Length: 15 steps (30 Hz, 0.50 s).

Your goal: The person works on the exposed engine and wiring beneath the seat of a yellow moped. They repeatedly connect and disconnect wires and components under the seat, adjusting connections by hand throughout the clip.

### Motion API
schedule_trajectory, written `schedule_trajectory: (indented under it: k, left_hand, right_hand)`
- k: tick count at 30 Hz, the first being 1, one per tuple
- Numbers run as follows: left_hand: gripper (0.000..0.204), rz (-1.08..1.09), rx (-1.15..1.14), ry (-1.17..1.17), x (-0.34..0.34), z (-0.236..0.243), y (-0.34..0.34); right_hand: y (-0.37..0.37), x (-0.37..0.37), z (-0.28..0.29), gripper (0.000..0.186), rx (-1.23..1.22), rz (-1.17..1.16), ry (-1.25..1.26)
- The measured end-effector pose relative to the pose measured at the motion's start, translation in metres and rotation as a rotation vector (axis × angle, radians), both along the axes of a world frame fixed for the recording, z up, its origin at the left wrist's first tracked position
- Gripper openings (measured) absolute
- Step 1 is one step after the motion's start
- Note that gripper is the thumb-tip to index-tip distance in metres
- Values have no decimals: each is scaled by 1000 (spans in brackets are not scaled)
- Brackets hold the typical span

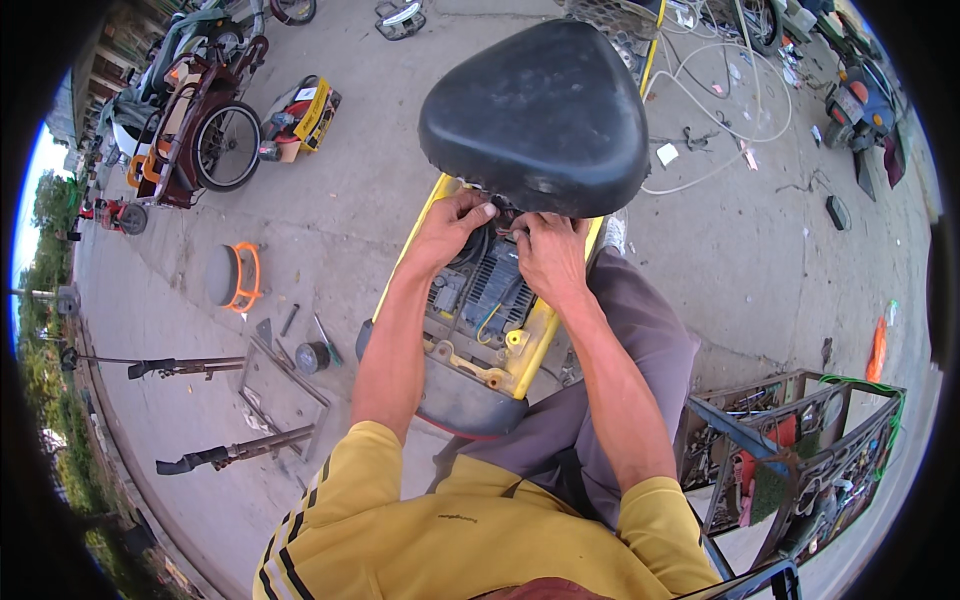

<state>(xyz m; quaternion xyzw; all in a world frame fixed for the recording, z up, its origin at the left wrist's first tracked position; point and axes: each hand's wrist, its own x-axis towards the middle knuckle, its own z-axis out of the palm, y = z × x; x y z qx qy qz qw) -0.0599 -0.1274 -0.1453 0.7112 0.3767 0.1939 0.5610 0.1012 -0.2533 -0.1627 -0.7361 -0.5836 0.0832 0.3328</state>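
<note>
A wide black seat (535,115) tops a yellow-framed scooter (545,355) in front of me. Beneath the seat's near edge, my left hand (452,228) has its thumb and fingers closed at a small dark bundle, perhaps wires. My right hand (550,255) is closed beside it, fingers curled under the seat. What either hand pinches is too small and hidden to name. Just below them lie a finned grey controller box (500,285), a loop of black cable (470,247) and a thin yellow wire (488,325) in the open frame.
On the left ground are an orange-legged stool (243,277), a round black-rimmed part (312,357), a few hand tools and a metal frame (300,400) with long handles. A rack of tools (800,470) stands at right. A pale hose (700,185) loops beyond the seat. Parked cycles (225,145) stand at far left.
</note>
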Motion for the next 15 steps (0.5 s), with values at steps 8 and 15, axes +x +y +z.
schedule_trajectory:
  k: [8, 15]
  left_hand:
    - [25, 47, 118, -3, 6, -55, 13]
    - [26, 103, 84, 86, 16, -48, 7]
  right_hand:
    - [-1, -1, 0, 9, 95, -3, -11]
    - [1, -4, -1, 12, 85, -1, -116]
